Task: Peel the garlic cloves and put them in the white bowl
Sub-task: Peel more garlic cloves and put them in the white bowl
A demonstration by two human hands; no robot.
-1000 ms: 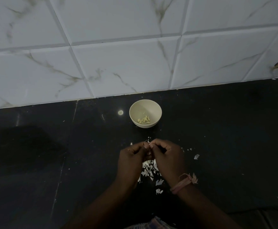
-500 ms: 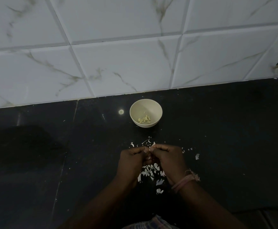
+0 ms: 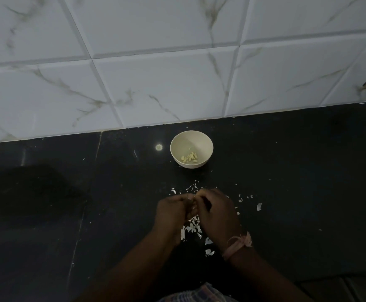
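White garlic skins litter the black counter under your left hand and right hand, both curled together, grip contents unclear; white bowl beyond.

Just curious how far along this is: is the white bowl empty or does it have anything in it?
Not empty. The white bowl stands upright, with a small cluster of peeled garlic cloves at its bottom.

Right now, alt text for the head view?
Two hands, left and right, meet fingertip to fingertip over scattered peels on a black counter. Beyond them a white bowl holds peeled cloves, near a tiled wall.
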